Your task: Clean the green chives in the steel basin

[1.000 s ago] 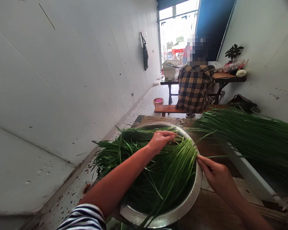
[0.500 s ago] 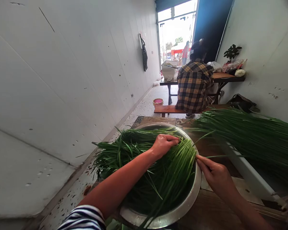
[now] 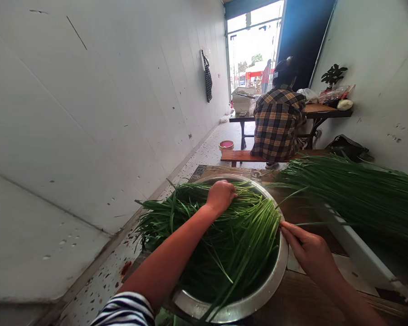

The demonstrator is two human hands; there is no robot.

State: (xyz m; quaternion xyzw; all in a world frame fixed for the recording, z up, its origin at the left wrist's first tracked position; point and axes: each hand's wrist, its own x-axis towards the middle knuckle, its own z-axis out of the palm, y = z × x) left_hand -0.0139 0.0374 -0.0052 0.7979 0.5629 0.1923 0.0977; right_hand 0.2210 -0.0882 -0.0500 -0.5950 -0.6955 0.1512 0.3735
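Long green chives [image 3: 245, 240] fill a wide metal basin [image 3: 272, 283], their pale stem ends bunched at its right rim and their leaves hanging over its left side. My left hand [image 3: 221, 197] is over the far part of the basin, fingers curled down among the stems; the fingertips are partly hidden. At the right rim, my right hand [image 3: 308, 246] pinches the cut ends of some chives between thumb and forefinger. A large heap of longer chives [image 3: 353, 194] lies to the right, across a white box edge [image 3: 353, 249].
The basin stands on a brown board surface [image 3: 221, 170]. Beyond it, a person in a plaid shirt [image 3: 279, 122] sits on a wooden bench [image 3: 236, 156] at a table [image 3: 313, 108]. A pink-filled bucket [image 3: 226, 145] stands on the floor. A white wall [image 3: 105, 113] runs along the left.
My left hand has moved left, away from the stem ends at the rim, and its fingers now point downward. My right hand keeps its pinch there. The view has shifted slightly.
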